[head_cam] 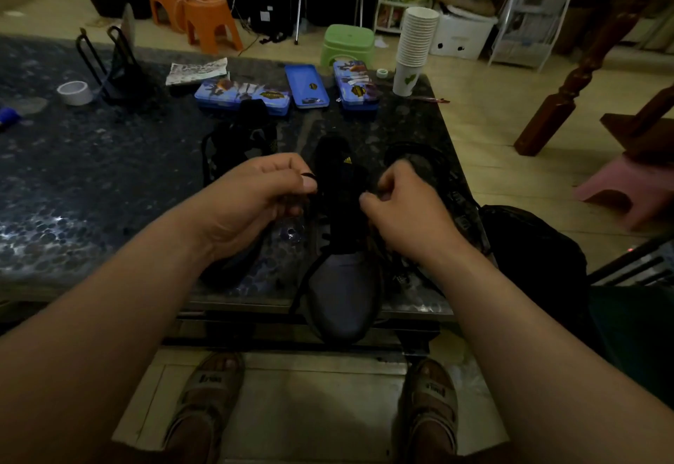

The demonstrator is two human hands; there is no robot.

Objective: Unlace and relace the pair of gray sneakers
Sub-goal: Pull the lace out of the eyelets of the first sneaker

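pinching lace [308, 175] over the sneaker [341, 292]: left hand [260, 195] and right hand [405, 208], fingers curled

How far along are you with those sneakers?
Nothing looks finished. In hand: the near sneaker, toe over the table edge, with left hand and right hand each pinching its black lace beside the tongue. Left: finishing it, then the second sneaker behind the left hand; its lacing is too dark to judge.
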